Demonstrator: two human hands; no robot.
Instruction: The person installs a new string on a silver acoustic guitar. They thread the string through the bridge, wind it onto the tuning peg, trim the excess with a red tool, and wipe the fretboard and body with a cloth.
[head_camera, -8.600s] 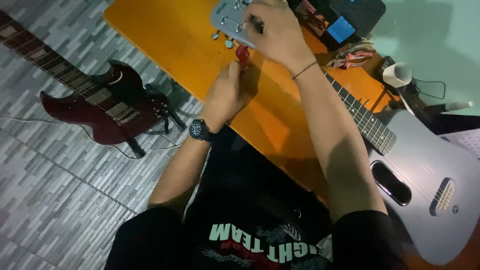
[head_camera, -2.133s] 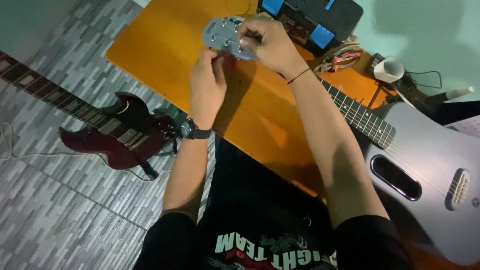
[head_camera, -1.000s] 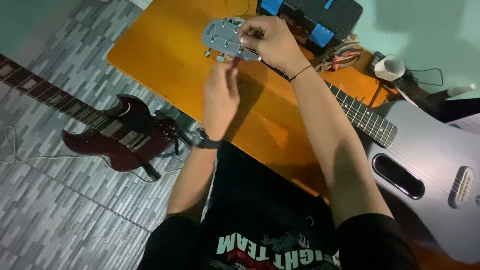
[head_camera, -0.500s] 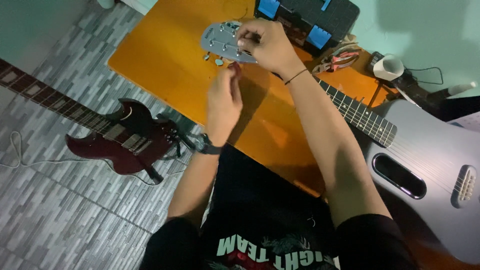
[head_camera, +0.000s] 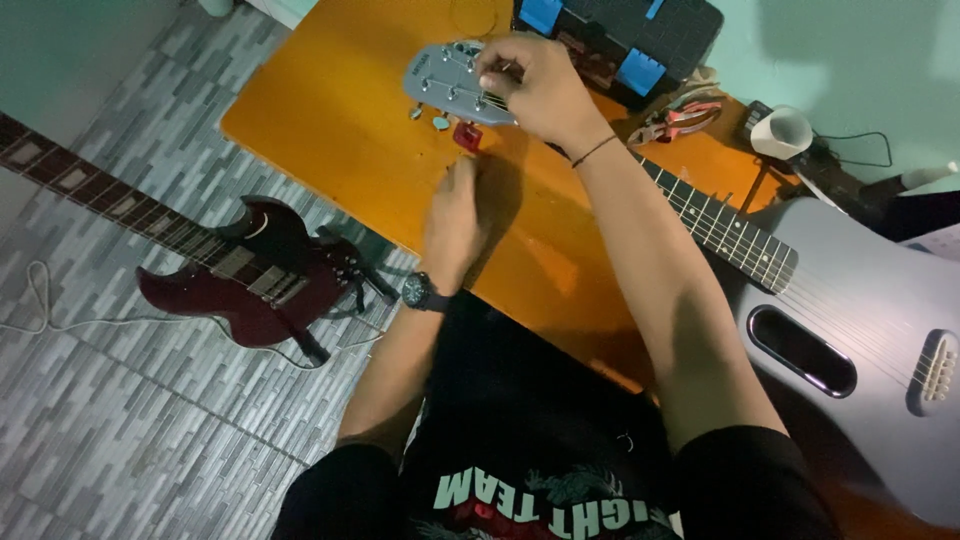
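A grey acoustic guitar (head_camera: 850, 330) lies across the orange table (head_camera: 340, 110), its grey headstock (head_camera: 440, 80) at the far end. My right hand (head_camera: 535, 90) rests on the headstock, fingers pinched at a string by the tuning posts. My left hand (head_camera: 455, 215), with a black watch on the wrist, lies just below the headstock. Its fingertips hold a small red tool (head_camera: 467, 136) beside the lower tuner knobs.
A dark red electric guitar (head_camera: 240, 280) lies on the tiled floor to the left, with a thin cable (head_camera: 60, 320) trailing from it. At the table's back stand a black-and-blue case (head_camera: 620, 40), red-handled pliers (head_camera: 680, 115) and a white cup (head_camera: 782, 130).
My left hand has slid back from the headstock toward me, keeping the red tool at its fingertips. My right hand stays pinched at the headstock.
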